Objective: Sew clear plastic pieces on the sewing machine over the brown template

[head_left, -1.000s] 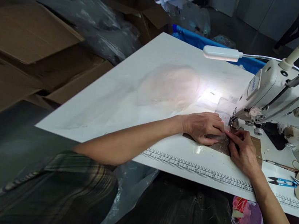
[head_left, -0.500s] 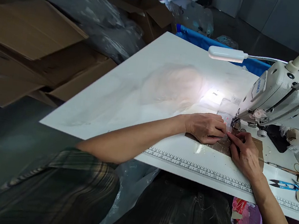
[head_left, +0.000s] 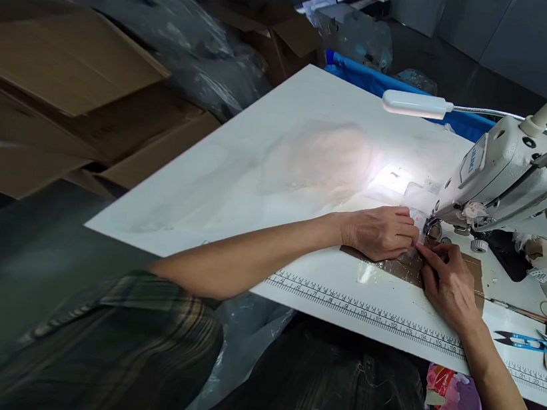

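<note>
Right of centre we see a pale, sheer fabric piece just beside the needle end of the hard white sewing machine — probably steadied there because it is so flimsy. The left hand curls over it; the right hand points an index finger to its near edge. We cannot tell whether either pinches. Glossy brown board lies beneath, perhaps as a smooth surface.
</note>
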The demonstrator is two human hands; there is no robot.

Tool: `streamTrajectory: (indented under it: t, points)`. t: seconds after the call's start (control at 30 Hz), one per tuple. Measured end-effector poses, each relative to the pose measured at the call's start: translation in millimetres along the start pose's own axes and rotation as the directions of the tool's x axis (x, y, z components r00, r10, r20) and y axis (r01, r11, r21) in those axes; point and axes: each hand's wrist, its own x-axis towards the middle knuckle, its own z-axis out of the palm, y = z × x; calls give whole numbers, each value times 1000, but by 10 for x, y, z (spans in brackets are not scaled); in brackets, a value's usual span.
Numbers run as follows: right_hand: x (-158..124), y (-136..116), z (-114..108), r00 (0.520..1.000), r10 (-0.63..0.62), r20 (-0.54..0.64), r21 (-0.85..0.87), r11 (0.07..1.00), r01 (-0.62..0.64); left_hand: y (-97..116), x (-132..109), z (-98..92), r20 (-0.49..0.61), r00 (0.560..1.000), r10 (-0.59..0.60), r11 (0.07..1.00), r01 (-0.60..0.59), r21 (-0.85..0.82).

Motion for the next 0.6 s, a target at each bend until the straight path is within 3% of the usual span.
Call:
streamTrajectory:
  t: [0.6]
  points:
    - [-9,-4,9,1000,11,-2,29,1000,-11,10,-4,-83,167,986,-13,985,41,-167]
